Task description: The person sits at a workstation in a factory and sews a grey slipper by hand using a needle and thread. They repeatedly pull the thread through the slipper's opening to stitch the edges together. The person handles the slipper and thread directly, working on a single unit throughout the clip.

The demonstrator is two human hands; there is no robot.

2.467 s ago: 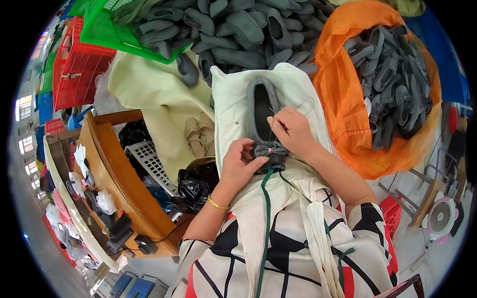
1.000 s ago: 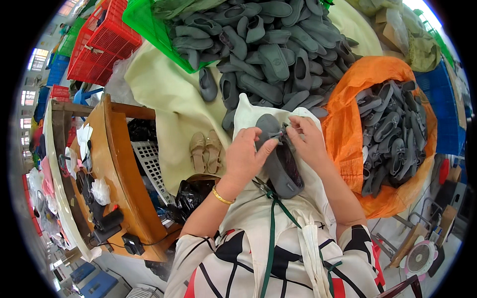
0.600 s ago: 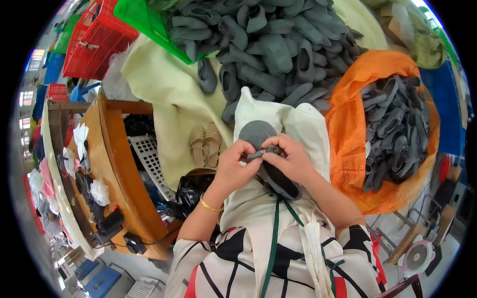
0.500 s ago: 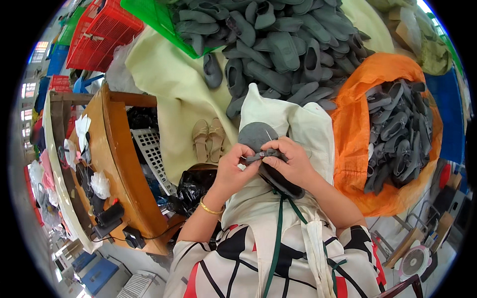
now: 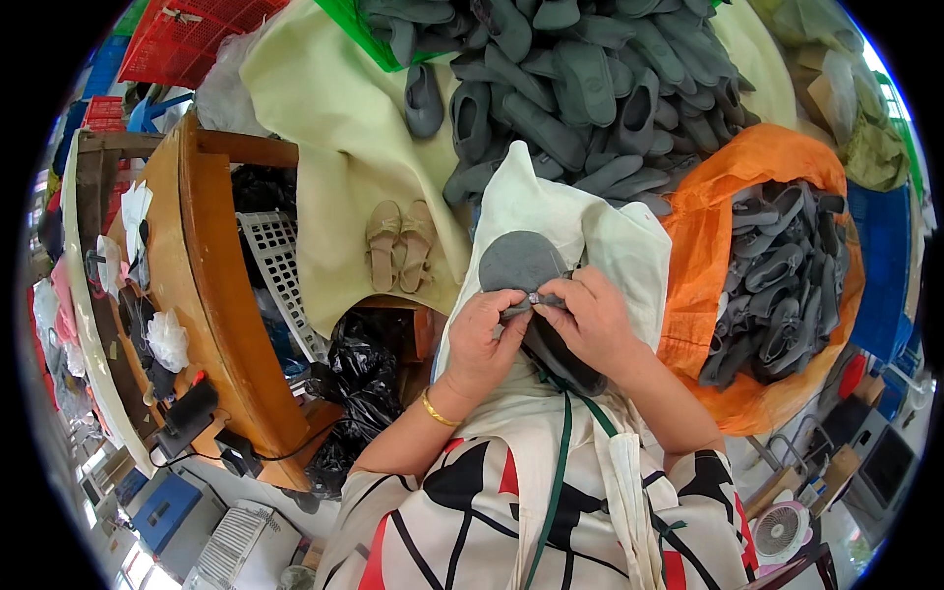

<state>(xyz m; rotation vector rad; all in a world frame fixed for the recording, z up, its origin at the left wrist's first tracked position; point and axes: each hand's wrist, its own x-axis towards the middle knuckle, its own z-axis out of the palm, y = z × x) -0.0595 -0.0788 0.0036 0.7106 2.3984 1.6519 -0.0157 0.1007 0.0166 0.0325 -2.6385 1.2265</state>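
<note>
On the white apron [image 5: 615,241] over my lap lies a dark grey slip-on shoe [image 5: 522,260], its rounded grey end pointing away from me. Thumb and fingers of my left hand [image 5: 481,337] pinch the shoe's strap-like upper from the left. From the right, my right hand [image 5: 593,317] grips the same part, its thumb and index finger closed. Between the fingertips of both hands sits a small shiny ornament [image 5: 534,298] on the upper. Whether a needle or thread is in the fingers cannot be made out. Below the hands, the shoe's dark opening [image 5: 562,360] shows.
Ahead lies a big heap of grey shoes [image 5: 585,84] on a pale yellow sheet [image 5: 324,108]. At right stands an orange sack [image 5: 688,295] full of grey shoes. Beige sandals [image 5: 400,244], a black plastic bag [image 5: 359,369] and a wooden table [image 5: 221,324] are at left.
The right fingers have come in closer to the ornament, and a thin bright line seen by them before no longer shows. The whole view has shifted slightly.
</note>
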